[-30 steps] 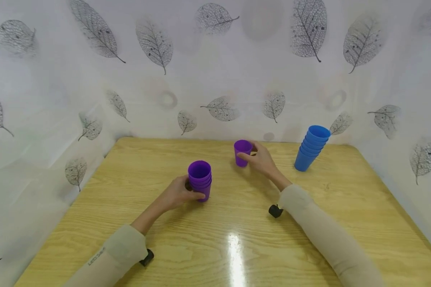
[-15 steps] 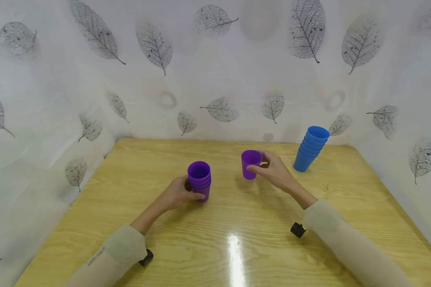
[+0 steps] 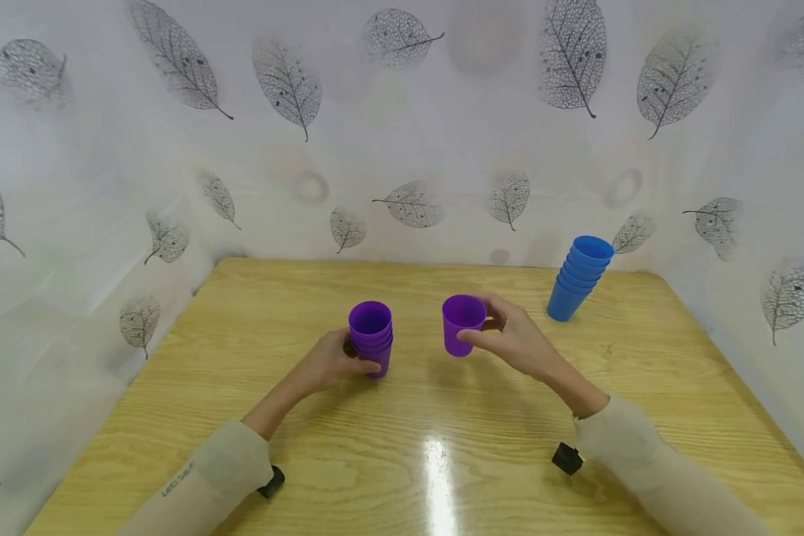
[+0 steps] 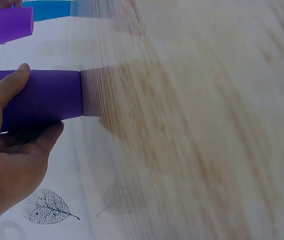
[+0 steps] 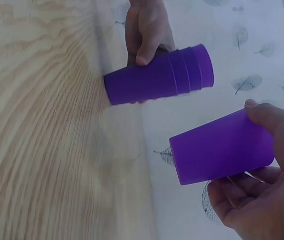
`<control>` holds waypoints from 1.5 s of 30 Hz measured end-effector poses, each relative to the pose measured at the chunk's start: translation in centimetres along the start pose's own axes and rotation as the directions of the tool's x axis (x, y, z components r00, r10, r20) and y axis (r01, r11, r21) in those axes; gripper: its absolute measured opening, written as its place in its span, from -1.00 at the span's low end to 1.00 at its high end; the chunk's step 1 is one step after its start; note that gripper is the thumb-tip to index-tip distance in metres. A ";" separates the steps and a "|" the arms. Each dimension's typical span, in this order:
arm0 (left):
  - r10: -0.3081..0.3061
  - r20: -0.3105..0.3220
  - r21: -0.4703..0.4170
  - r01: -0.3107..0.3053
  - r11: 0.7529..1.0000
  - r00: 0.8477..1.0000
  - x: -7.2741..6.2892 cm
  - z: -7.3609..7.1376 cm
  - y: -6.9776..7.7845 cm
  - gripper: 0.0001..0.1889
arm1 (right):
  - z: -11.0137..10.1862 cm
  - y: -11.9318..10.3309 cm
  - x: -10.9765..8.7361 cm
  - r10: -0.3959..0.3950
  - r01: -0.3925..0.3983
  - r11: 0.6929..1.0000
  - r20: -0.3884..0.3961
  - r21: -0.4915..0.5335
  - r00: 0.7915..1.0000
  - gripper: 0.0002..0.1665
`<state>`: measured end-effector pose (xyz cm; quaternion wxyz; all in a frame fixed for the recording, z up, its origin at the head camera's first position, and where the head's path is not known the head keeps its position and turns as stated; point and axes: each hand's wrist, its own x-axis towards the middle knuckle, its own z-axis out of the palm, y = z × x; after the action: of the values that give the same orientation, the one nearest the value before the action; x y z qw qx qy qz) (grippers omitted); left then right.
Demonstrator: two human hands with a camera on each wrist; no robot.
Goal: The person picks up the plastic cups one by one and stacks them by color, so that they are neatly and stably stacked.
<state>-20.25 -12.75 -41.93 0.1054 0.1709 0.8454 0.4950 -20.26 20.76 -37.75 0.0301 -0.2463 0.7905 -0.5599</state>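
Near the middle of the table, my left hand (image 3: 331,360) grips a stack of several nested purple cups (image 3: 373,342) low on its side, the stack upright with its mouth up. To the right, my right hand (image 3: 512,339) holds a single purple cup (image 3: 458,331) between thumb and fingers, raised above the table with a shadow below it. In the right wrist view the single cup (image 5: 222,150) tilts slightly, its base apart from the stack (image 5: 157,75). The left wrist view shows the stack's bottom (image 4: 56,97) down at the tabletop.
A leaning stack of several blue cups (image 3: 578,279) stands at the back right of the wooden table (image 3: 275,298). A pale leaf-patterned cloth (image 3: 402,134) rises behind the table and along its sides. Black wrist devices (image 3: 567,458) hang under both sleeves.
My right hand has lifted the single purple cup off the back of the table and brought it nearer, lately shifting left toward the stack. The left hand and its stack have stayed put.
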 end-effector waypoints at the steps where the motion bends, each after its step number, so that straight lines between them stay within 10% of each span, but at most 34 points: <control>1: 0.000 -0.001 0.002 0.000 1.000 1.000 0.0 0.0 0.0 -0.38 | 0.2 -0.3 -0.1 -0.004 0.004 1.000 0.004 0.006 1.000 -0.36; 45: 0.042 0.012 0.006 -0.042 0.999 0.999 -0.2 -0.2 -0.3 -0.39 | 6.2 -7.9 4.2 -0.208 0.214 0.977 0.182 -0.012 0.961 -0.34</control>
<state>-20.23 -13.10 -42.13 0.0994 0.1917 0.8426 0.4934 -19.15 11.62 -32.01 0.0377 -0.3790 0.7626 -0.5229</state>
